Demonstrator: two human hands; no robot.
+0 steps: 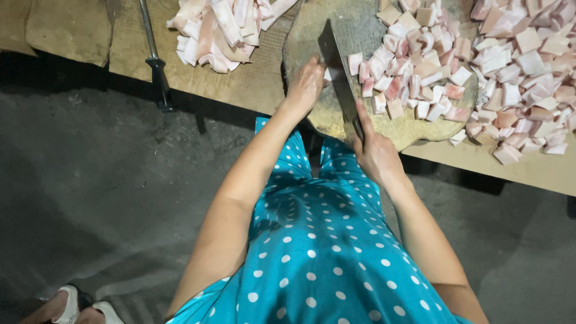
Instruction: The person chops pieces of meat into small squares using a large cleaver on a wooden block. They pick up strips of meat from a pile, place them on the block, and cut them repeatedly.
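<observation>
My right hand (375,150) grips the handle of a dark cleaver (337,60), whose wide blade stands on a round wooden chopping block (306,36). Just left of the blade, my left hand (305,84) rests curled on the block and presses on a small piece of pale meat (327,74) against the blade. To the right of the blade, a heap of pink and white meat cubes (414,66) covers the block. I cannot tell how much meat lies under my left hand.
Long uncut meat strips (219,30) lie piled on the wooden table (252,84) at the left. More cut cubes (528,72) spread over the table at the right. A sharpening steel (153,54) hangs over the table's near edge. Grey floor lies below.
</observation>
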